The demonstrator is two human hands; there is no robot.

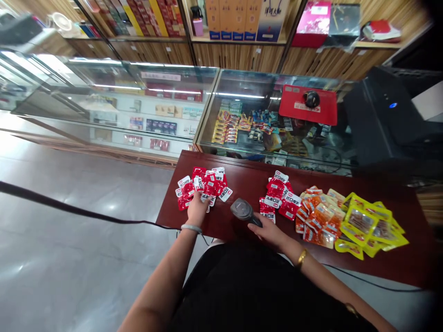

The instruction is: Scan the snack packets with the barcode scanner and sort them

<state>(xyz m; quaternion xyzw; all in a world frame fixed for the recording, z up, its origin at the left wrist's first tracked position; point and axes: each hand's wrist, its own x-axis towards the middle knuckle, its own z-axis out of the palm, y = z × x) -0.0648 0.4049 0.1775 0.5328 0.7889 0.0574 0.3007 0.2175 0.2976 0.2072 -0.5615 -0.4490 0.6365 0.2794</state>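
Note:
My left hand (198, 210) is at the near edge of a pile of small red-and-white snack packets (211, 184), thumb and fingers closed on one of them. My right hand (270, 230) grips the handle of a grey barcode scanner (242, 210), whose head points left toward that pile. Just beyond my right hand lies a second group of red-and-white packets (277, 189). Farther right are orange snack packets (320, 216), heaped against larger yellow snack bags (372, 226).
The packets lie on a dark red-brown table (242, 161). Behind it stands a glass display case (242, 83) with a red mat (294, 99) and a small black object (311, 98) on top. A dark monitor-like machine (384, 120) stands right; a black cable (86, 212) crosses at left.

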